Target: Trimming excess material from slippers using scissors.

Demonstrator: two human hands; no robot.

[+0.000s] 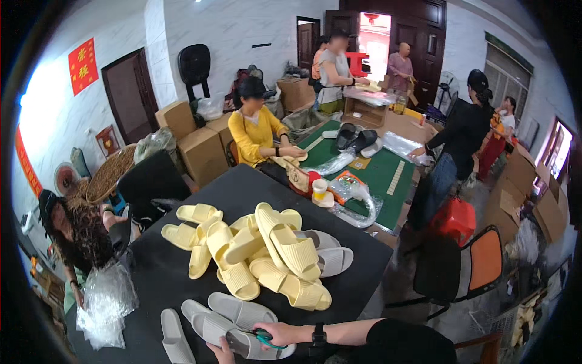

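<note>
At the near edge of the black table (pixel 151 267), my right hand (pixel 280 335) is closed round green-handled scissors (pixel 263 337). Their blades reach over a grey slipper (pixel 213 324). My left hand (pixel 222 352) grips the side of that slipper; part of the hand is cut off by the lower edge of the picture. Behind it lies another grey slipper (pixel 245 310), and a third grey slipper (pixel 174 337) is to the left. A heap of pale yellow slippers (pixel 242 246) fills the middle of the table, with two more grey slippers (pixel 333 261) at its right side.
Beyond stands a green-topped table (pixel 379 209) with black slippers (pixel 356 138), plastic bags and a yellow cup (pixel 319 189). A person in yellow (pixel 254 130) sits there. At left, someone handles clear plastic bags (pixel 108 297). An orange-backed chair (pixel 485 261) and cardboard boxes (pixel 509 188) stand right.
</note>
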